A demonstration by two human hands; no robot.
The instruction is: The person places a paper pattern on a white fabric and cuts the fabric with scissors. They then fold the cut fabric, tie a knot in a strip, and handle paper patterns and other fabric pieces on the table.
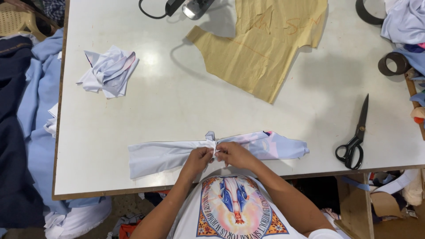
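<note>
Two hands, left hand and right hand, are pinching the gathered middle of a long pale fabric strip lying along the white counter's lower edge. Fabric is looking light, limp, easily bunched; gripping at the gather seems best. Scissors are lying at right.

head view | looks steeply down, close over white table | near edge at bottom
</note>
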